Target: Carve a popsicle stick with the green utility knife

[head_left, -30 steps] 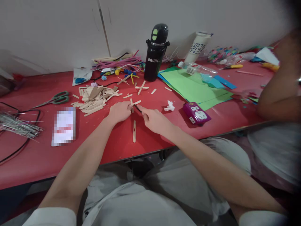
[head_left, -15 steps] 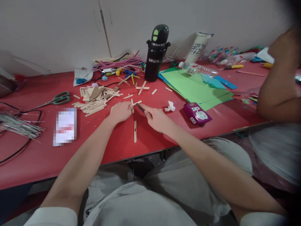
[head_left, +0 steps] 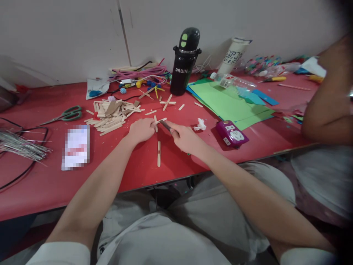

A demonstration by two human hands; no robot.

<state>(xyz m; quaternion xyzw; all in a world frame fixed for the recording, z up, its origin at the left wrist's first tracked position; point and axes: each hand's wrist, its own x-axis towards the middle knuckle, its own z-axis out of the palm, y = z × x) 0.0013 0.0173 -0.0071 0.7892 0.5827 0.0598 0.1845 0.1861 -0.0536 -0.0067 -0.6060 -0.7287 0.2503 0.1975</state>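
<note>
My left hand [head_left: 141, 130] is closed, its fingers pinching crossed wooden craft sticks [head_left: 157, 121] down on the red table [head_left: 41, 176]. My right hand [head_left: 184, 137] is closed on a thin dark tool [head_left: 166, 126] whose tip touches the crossed sticks. One loose stick with a slot [head_left: 159, 154] lies on the table between my forearms, just below both hands. A heap of wooden sticks [head_left: 111, 115] sits to the left of my left hand.
Green-handled scissors [head_left: 66, 115] and a phone [head_left: 75, 147] lie at the left. A black bottle [head_left: 183, 62] stands behind. Green paper [head_left: 226, 105], a purple power strip [head_left: 232, 134] and crumpled tissue [head_left: 199, 125] sit right. Another person's arm [head_left: 328, 103] rests at the right edge.
My right hand has slid a little to the right with the dark tool, still against the crossed sticks. My left hand has stayed in place.
</note>
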